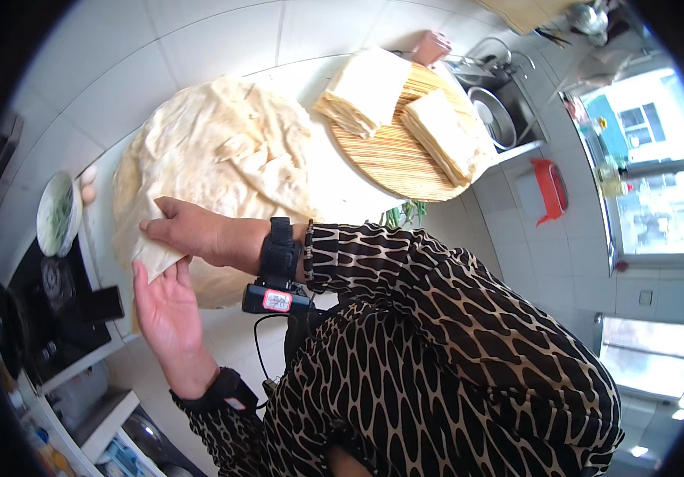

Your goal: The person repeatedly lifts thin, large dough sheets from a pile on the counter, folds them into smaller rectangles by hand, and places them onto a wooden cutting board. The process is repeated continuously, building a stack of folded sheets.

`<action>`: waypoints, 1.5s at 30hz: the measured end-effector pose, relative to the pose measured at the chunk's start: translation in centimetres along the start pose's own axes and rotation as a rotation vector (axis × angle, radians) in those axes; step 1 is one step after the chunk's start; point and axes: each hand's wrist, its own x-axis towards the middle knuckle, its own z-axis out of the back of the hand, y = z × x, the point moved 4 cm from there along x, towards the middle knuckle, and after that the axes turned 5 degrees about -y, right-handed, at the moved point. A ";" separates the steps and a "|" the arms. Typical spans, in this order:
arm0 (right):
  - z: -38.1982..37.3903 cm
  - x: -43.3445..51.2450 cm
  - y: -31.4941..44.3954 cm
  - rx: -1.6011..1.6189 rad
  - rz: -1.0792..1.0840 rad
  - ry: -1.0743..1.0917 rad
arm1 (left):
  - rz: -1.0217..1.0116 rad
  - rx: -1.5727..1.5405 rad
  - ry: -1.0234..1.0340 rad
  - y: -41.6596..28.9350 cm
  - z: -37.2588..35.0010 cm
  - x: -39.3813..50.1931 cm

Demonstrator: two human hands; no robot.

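Observation:
A large round pile of thin, pale flatbread sheets (199,137) lies spread over the white counter, with torn, wrinkled pieces on top. My right hand (196,232) pinches the near-left edge of the top sheet between thumb and fingers. Just below it is my left hand (169,304), palm up, with a pointed corner of the sheet (160,259) lying between its thumb and fingers. Part of that hold is hidden beneath the sheet. Each wrist wears a black strap.
A round slatted board (378,164) carries two folded flatbread stacks (372,89). Beyond it sits a metal basin (491,118) at the sink. To the left are a bowl of shredded greens (56,217), two eggs (89,185), a phone (102,304) and a black cooktop (50,334). Green stalks (404,214) show past the counter's edge.

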 end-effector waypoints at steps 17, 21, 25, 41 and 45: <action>29.1 -21.1 12.0 0.437 0.084 -0.239 | 0.784 -0.122 0.368 22.6 -15.9 1.0; 38.8 -26.6 12.1 0.291 0.060 -0.433 | 0.725 0.215 0.297 31.0 -22.4 1.5; 47.4 -28.6 15.7 0.063 0.144 -0.521 | 0.594 0.199 0.475 37.3 -28.7 2.2; 66.8 -26.6 10.7 -0.512 0.016 -0.746 | 0.637 0.533 0.154 53.7 -26.0 3.0; 66.8 -27.2 10.3 -0.644 0.048 -0.786 | 0.677 0.608 0.100 54.5 -25.4 1.3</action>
